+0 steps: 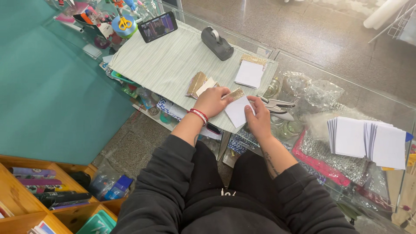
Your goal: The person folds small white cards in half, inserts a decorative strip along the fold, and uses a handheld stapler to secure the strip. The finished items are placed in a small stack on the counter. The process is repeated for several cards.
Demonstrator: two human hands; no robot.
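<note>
My left hand (212, 101), with red bracelets on the wrist, pinches the top corner of a small white square card (237, 111) where a gold glitter strip (236, 94) sticks out. My right hand (259, 117) grips the card's right edge from the other side. Both hands hold it over the front edge of a pale striped mat (169, 60) on a glass counter. A few gold and cream cards (200, 84) lie just left of my left hand.
A stack of white squares on gold card (250, 73) and a grey tape dispenser (216, 43) sit on the mat. A metal punch tool (277, 106) lies right of my hands. Fanned white cards (368, 138) lie at right, a phone (157, 26) and scissors (125, 22) at the back.
</note>
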